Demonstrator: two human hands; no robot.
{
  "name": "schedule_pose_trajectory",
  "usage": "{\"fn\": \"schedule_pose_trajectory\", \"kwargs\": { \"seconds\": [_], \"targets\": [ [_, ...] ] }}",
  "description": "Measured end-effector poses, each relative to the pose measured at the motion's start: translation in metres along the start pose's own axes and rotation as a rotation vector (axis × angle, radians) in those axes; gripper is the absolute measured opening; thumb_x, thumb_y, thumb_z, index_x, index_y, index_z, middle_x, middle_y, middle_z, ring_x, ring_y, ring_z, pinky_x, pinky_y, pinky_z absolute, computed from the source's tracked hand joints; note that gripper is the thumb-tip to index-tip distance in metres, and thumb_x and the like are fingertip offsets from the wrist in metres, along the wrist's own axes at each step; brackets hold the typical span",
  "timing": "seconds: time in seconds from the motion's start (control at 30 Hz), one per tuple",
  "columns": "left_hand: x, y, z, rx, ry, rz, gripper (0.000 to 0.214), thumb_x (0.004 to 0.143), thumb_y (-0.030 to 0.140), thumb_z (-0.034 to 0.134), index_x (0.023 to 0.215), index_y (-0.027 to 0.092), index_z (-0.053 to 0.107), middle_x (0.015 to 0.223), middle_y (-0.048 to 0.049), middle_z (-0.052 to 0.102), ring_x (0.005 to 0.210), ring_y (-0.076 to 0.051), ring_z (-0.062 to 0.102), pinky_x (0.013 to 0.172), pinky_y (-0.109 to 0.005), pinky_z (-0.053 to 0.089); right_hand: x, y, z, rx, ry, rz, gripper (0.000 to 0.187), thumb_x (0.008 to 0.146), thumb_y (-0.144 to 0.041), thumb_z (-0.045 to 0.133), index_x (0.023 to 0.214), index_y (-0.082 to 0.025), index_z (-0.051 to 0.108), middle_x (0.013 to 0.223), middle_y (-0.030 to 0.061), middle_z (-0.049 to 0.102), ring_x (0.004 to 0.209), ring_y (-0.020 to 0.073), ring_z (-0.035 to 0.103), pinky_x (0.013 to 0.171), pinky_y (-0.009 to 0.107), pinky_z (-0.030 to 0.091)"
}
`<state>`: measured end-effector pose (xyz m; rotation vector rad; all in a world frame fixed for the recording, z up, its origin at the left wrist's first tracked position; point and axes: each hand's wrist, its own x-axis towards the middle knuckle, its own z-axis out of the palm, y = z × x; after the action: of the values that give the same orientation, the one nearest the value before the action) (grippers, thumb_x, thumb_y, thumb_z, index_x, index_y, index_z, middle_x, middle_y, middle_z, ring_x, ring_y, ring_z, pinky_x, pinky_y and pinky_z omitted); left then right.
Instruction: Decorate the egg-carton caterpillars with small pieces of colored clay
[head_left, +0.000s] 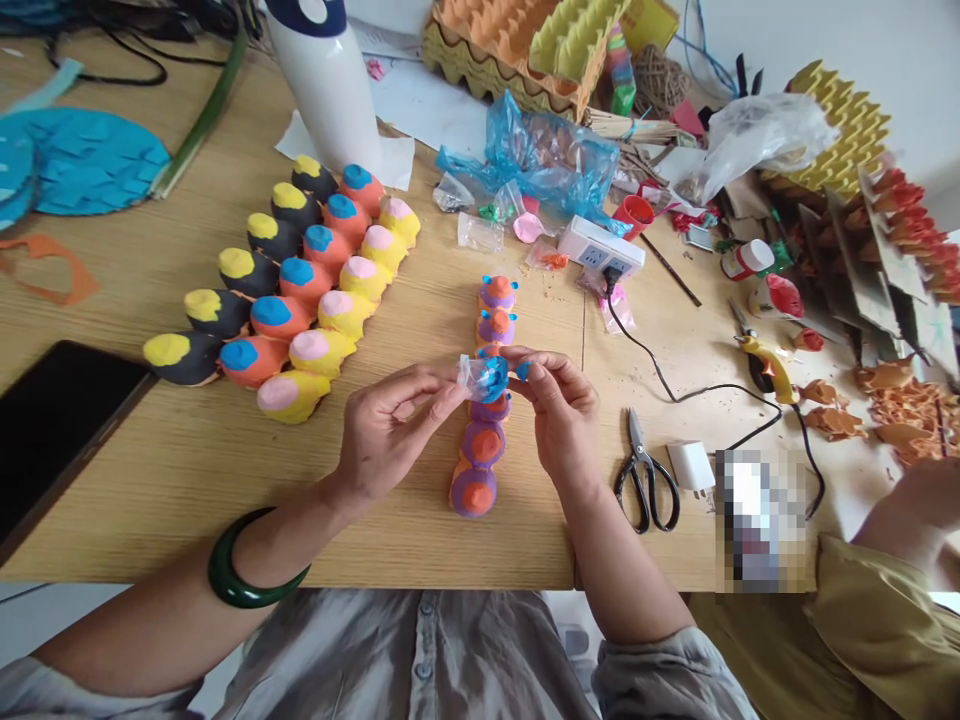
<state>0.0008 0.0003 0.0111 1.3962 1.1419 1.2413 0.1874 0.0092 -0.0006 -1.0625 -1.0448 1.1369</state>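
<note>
My left hand (394, 425) is closed on a small clear plastic packet (491, 378) with blue clay in it. Between the thumb and fingers of my right hand (564, 412) is a small lump of blue clay (523, 370). Below both hands runs a single row of egg-carton cups (480, 443), painted purple with orange tips. Small blue bits stick to the cups at the far end; the packet and fingers partly cover the middle ones. Left of it stand rows of painted cups, black with yellow tips (247, 270), orange with blue tips (279, 315) and yellow with pink tips (322, 350).
Black-handled scissors (645, 480), a white charger (691, 466) and a power strip (602, 246) with a cable lie to the right. A white bottle (330, 90), blue plastic bag (551, 150) and egg trays (517, 50) are behind. A phone (67, 430) lies left; another person's arm (900, 520) is at right.
</note>
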Motion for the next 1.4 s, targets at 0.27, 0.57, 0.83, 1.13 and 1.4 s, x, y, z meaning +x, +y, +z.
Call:
{"fn": "schedule_pose_trajectory", "kwargs": {
  "seconds": [0.27,0.57,0.83,1.13,1.4],
  "targets": [
    [0.003,-0.009,-0.002,-0.125,-0.105,-0.236,0.033,0.093,0.053,0.078,0.094,0.020,0.083,0.098,-0.0056,0.084,0.096,-0.026,0.079,0.090,-0.035,0.065,-0.003,0.001,-0.002,-0.110,-0.020,-0.052,0.028,0.093,-0.048,0.078,0.096,-0.021,0.073,0.108,0.0113,0.082,0.100,0.0242,0.079,0.086,0.042,0.068],
    [-0.001,-0.006,-0.002,0.124,-0.059,0.167,0.013,0.100,0.026,0.072,0.101,0.023,0.085,0.110,-0.0050,0.084,0.106,-0.020,0.078,0.097,-0.030,0.060,-0.011,-0.008,0.004,-0.749,-0.097,-0.731,0.018,0.096,-0.016,0.072,0.109,-0.029,0.071,0.126,0.0086,0.077,0.124,0.0286,0.069,0.105,0.057,0.059],
    [0.001,-0.007,-0.002,0.249,-0.062,0.338,0.016,0.100,0.021,0.070,0.102,0.026,0.085,0.114,-0.0025,0.084,0.114,-0.022,0.078,0.104,-0.035,0.062,-0.011,-0.011,0.002,-0.688,-0.081,-0.618,0.015,0.099,-0.018,0.068,0.109,-0.029,0.071,0.125,0.0087,0.075,0.125,0.0273,0.067,0.104,0.054,0.059],
    [0.000,-0.013,-0.002,0.339,-0.068,0.483,0.016,0.100,0.016,0.069,0.103,0.024,0.083,0.115,-0.0029,0.084,0.116,-0.022,0.078,0.111,-0.038,0.060,-0.010,-0.011,0.000,-0.619,-0.111,-0.555,0.010,0.099,-0.019,0.070,0.105,-0.027,0.073,0.123,0.0081,0.078,0.121,0.0250,0.069,0.107,0.052,0.057],
    [0.004,-0.016,-0.001,0.401,-0.085,0.670,0.018,0.097,0.006,0.071,0.107,0.018,0.079,0.108,-0.0064,0.084,0.125,-0.023,0.074,0.109,-0.037,0.060,-0.001,-0.006,-0.004,-0.027,0.107,0.024,0.021,0.095,-0.045,0.075,0.093,-0.024,0.074,0.110,0.0051,0.080,0.100,0.0203,0.076,0.087,0.038,0.066]
  ]
}}
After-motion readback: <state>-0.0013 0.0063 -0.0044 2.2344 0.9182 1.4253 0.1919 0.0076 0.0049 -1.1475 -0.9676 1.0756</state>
